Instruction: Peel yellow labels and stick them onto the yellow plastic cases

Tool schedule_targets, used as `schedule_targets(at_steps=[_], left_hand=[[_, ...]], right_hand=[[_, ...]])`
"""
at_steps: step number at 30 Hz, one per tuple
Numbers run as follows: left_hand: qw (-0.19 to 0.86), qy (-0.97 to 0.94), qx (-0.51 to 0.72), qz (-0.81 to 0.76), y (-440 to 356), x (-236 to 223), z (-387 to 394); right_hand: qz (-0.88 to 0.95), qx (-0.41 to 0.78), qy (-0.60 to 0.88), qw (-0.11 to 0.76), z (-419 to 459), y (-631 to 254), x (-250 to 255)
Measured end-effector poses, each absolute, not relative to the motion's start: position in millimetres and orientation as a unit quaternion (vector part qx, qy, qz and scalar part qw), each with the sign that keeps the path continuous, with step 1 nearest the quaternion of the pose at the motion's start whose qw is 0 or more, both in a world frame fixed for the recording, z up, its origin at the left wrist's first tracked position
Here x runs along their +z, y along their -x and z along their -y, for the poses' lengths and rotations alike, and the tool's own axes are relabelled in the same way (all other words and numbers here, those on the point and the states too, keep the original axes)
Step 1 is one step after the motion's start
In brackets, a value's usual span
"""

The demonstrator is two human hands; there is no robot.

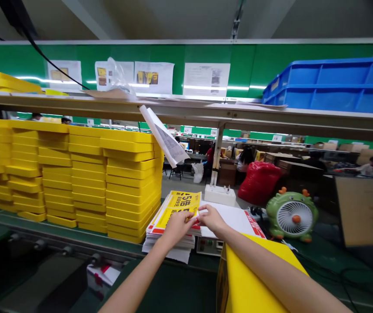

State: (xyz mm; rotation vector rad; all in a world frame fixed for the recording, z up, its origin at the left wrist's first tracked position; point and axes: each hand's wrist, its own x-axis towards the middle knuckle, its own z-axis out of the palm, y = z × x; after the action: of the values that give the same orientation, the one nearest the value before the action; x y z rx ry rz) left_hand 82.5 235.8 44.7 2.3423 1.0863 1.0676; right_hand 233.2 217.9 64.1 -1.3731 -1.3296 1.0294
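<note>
Stacks of flat yellow cardboard lids fill the left of the green counter, cut off at the edge. Left hand pinches the yellow printed leaflet topping the pile of red-white-yellow leaflets; fingertips partly hidden. Right hand grips the same leaflet's right edge. Yellow box under the right forearm is cropped. Green dragon-shaped fan stands rightmost.

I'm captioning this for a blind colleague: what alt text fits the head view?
Both hands, left hand and right hand, pinch a yellow printed leaflet on top of a stack of printed paper sheets. Tall stacks of yellow flat trays stand to the left, a green toy-shaped desk fan to the right.
</note>
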Motion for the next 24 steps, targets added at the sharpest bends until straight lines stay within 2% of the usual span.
schedule_targets(at_steps=[5,9,13,17,20,24], left_hand=[[0.165,-0.837,0.345,-0.390,-86.5,52.8,-238.5],[0.206,-0.790,0.392,-0.423,-88.7,54.0,-250.9],[0.285,-0.654,0.513,-0.477,-69.0,61.7,-270.4],[0.353,-0.442,0.673,-0.476,-9.8,77.0,-264.8],[0.335,-0.302,0.788,-0.420,48.4,89.7,-222.2],[0.247,-0.191,0.884,-0.349,98.5,117.9,-132.3]], right_hand=[[0.590,0.351,0.580,0.439,-225.7,-238.6,57.4],[0.619,0.286,0.621,0.386,-223.4,-241.8,60.1],[0.622,0.243,0.679,0.305,-220.5,-250.5,68.8],[0.644,0.158,0.711,0.235,-218.3,-256.1,75.0],[0.654,0.114,0.726,0.177,-213.7,-254.9,75.1],[0.677,0.114,0.716,0.127,-200.0,-248.5,80.2]])
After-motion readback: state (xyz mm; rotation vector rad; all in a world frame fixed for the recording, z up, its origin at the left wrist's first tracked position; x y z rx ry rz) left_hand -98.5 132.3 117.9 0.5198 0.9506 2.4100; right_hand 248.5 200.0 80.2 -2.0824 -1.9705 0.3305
